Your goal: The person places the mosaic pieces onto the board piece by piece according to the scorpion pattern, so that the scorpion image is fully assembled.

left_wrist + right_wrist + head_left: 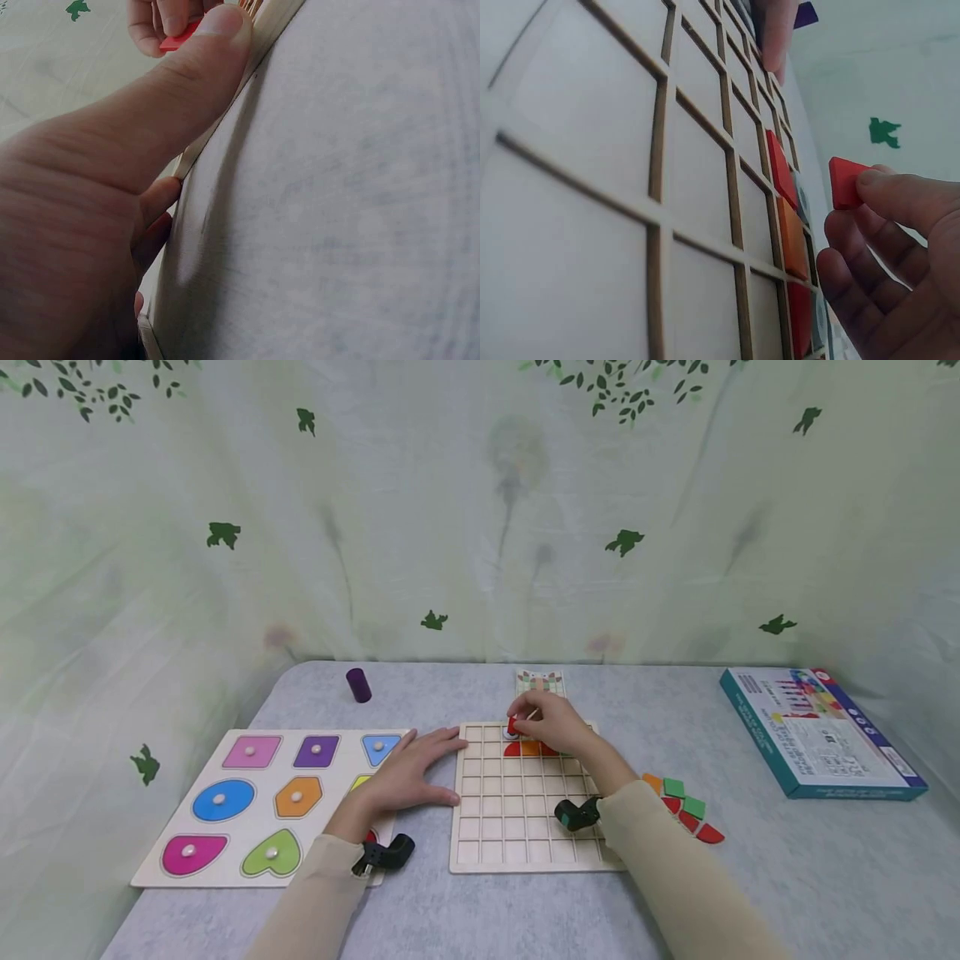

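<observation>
The right hand [551,720] pinches a red tile [847,182] between thumb and fingers, over the far part of the grid board [495,827]. The left hand [416,768], thumb and fingers spread, touches the board's edge. A low right hand might knock the orange tile [791,238] below it; a left-hand push could shift the board. The red tile's height above the cells is hard to judge.

no readable text, printed lettering [808,747] on the teal-edged box [823,732] too small to make out
</observation>
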Demonstrator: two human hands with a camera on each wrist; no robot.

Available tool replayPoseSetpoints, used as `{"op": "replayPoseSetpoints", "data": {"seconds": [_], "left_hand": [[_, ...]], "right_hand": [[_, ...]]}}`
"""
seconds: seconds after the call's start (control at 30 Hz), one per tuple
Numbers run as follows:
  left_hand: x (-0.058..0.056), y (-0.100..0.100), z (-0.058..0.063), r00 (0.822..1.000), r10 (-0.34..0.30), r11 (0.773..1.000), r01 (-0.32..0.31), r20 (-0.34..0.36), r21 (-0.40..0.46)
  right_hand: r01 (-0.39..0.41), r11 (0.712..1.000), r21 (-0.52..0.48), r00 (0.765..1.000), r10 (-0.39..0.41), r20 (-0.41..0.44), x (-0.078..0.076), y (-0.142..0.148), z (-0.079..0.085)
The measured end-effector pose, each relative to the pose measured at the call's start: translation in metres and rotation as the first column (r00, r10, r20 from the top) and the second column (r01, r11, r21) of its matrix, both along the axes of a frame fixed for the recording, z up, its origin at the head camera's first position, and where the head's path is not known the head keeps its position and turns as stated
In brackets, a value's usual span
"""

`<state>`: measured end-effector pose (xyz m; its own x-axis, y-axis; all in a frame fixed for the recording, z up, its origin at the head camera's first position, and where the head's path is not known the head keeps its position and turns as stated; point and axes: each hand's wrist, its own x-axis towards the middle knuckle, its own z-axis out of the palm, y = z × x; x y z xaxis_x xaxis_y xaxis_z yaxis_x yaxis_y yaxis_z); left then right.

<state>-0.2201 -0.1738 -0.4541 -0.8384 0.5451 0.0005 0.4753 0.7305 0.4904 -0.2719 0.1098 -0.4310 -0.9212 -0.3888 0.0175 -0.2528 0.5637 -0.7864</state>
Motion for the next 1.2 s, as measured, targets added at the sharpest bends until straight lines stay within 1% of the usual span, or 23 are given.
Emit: {"op": "replayPoseSetpoints", "data": {"seconds": [0.17, 0.4, 0.8, 1.03, 1.2], "left_hand": [[-0.001, 0.0, 0.0, 1.0, 0.002, 1.0, -0.002, 0.013, -0.002], [0.0, -0.001, -0.001, 1.0, 0.002, 1.0, -0.002, 0.004, -0.005], [-0.001, -0.001, -0.002, 1.0, 0.002, 1.0, -0.002, 0.004, -0.002], [0.0, -0.001, -0.001, 1.0, -0.001, 1.0, 0.001, 0.005, -0.001], [0.0, -0.001, 0.0, 1.0, 0.004, 1.0, -0.004, 0.0, 0.006]], "right_hand": [[0.01, 1.0, 0.012, 1.0, -0.01, -0.008, -0.003, -0.008, -0.002], [0.052, 0.999, 0.011, 0.999, -0.052, -0.002, -0.006, -0.02, -0.004], [0.024, 0.999, 0.031, 1.0, -0.024, 0.016, -0.008, -0.035, -0.005], [0.056, 0.997, 0.047, 0.998, -0.058, 0.039, -0.008, -0.038, -0.009], [0.059, 0.996, 0.07, 0.998, -0.06, 0.01, -0.008, -0.04, -0.01]]}}
